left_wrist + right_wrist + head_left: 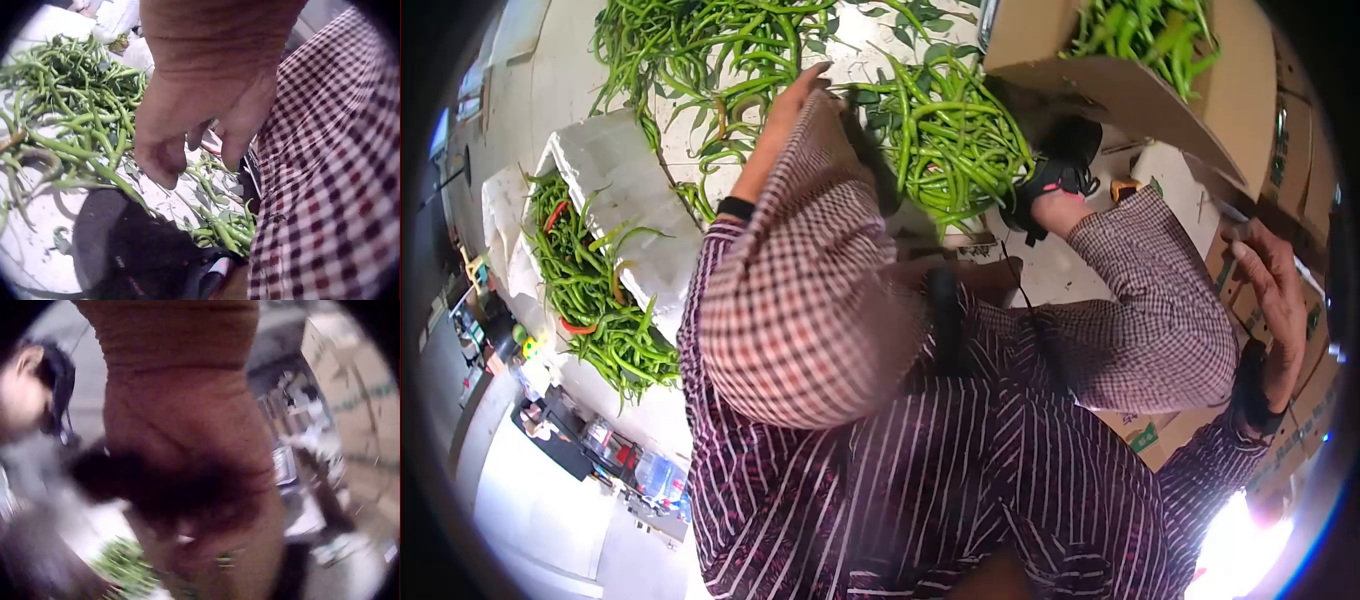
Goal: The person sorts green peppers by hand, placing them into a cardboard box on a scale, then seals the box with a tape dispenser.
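My left hand (793, 100) hangs past the checked knee, over long green chili peppers (700, 60) heaped on the white floor. In the left wrist view the fingers of this hand (200, 119) droop loosely, with nothing between them. A second pile of green chilies (955, 135) lies between my feet, to the right of the left hand. Out at the right, beyond the other knee, my right hand (1270, 280) is raised beside cardboard boxes, its fingers extended and holding nothing. The right wrist view shows that hand (187, 437) blurred and dark.
A cardboard box (1130, 115) containing green chilies stands at the upper right. On the left, a white foam box (615, 165) has green chilies and a few red ones beside its wall. A black shoe (1060, 150) borders the middle pile. Stacked cartons (362, 406) line the right side.
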The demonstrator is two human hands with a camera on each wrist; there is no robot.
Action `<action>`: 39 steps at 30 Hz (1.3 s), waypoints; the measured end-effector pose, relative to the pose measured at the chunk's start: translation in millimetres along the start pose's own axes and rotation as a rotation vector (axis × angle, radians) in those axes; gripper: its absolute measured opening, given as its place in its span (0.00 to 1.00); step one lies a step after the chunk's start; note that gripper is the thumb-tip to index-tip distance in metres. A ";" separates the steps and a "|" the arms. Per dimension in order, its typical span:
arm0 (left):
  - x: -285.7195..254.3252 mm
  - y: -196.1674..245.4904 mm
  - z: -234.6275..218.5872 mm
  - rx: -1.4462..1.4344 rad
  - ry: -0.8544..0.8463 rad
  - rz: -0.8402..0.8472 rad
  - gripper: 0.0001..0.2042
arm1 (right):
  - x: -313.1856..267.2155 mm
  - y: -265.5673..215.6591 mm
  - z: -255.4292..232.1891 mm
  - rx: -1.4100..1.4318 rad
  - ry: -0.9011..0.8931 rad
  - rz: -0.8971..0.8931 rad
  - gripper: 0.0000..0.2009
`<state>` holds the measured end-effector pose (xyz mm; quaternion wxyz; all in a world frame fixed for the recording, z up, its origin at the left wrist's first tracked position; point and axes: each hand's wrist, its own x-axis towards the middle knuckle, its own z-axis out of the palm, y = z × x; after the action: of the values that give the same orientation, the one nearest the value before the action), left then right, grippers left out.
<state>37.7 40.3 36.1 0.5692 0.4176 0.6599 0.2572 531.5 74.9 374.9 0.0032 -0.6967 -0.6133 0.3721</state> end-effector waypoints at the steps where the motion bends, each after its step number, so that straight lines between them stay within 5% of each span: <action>1: 1.3 -9.9 -6.4 0.089 -0.060 0.001 0.36 | -11.8 -21.0 5.5 0.116 -0.081 -0.067 0.22; 2: -4.1 2.5 1.2 0.091 -0.063 0.015 0.36 | -16.2 -34.9 11.5 0.229 -0.165 -0.139 0.22; 4: -20.2 41.2 17.9 0.399 -0.078 -0.102 0.40 | -8.9 -42.6 31.8 -0.167 -0.269 -0.507 0.24; 5: -16.6 28.4 33.0 0.158 -0.080 -0.150 0.43 | 12.9 -46.2 48.3 0.042 -0.464 -0.300 0.24; 8: 7.8 -4.4 48.6 0.740 -0.145 0.388 0.55 | 71.3 8.0 143.0 0.792 -0.776 0.215 0.17; 10: 22.5 -24.6 60.0 0.696 -0.144 0.458 0.60 | 70.1 20.5 215.5 0.869 -0.439 0.526 0.18; 12: 33.3 2.9 71.1 0.888 -0.138 0.393 0.59 | 100.0 127.5 295.4 1.155 -0.786 0.536 0.21; 15: 67.2 1.7 80.2 0.833 -0.189 0.434 0.60 | 81.6 114.2 355.1 0.722 -0.475 0.630 0.22; 18: 80.3 0.0 92.2 0.789 -0.226 0.400 0.59 | 83.6 126.0 379.1 1.068 -0.455 0.409 0.24; 20: 83.1 -6.4 99.7 0.770 -0.202 0.378 0.59 | 98.1 134.6 387.0 1.179 -0.450 0.463 0.25; 22: 71.3 -18.0 107.8 0.710 0.080 0.391 0.59 | 108.7 141.9 394.4 1.419 -0.432 0.560 0.27; 24: 64.5 -20.3 116.3 0.749 0.103 0.357 0.58 | 114.8 148.9 396.2 1.575 -0.491 0.660 0.27; 26: 51.5 -7.5 125.7 0.836 -0.116 0.277 0.55 | 115.9 147.9 396.0 1.726 -0.547 0.776 0.27; 28: 60.4 -2.2 130.6 0.866 -0.104 0.282 0.53 | 126.8 127.2 395.2 1.966 -0.665 0.628 0.27; 30: 69.6 15.6 132.7 0.773 -0.305 0.130 0.49 | 127.1 117.2 396.8 1.957 -0.625 0.627 0.27; 36: 73.0 20.4 138.1 0.851 -0.429 0.138 0.49 | 137.1 106.4 417.2 2.017 -0.608 0.645 0.26; 39: 83.1 -6.6 135.9 0.462 -0.520 0.197 0.45 | 143.1 90.3 413.4 1.965 -0.616 0.566 0.27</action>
<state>166.9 88.5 -43.7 0.5812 0.6483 0.4902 0.0403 388.3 -11.7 -39.2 0.3219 -0.3817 0.1652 0.8505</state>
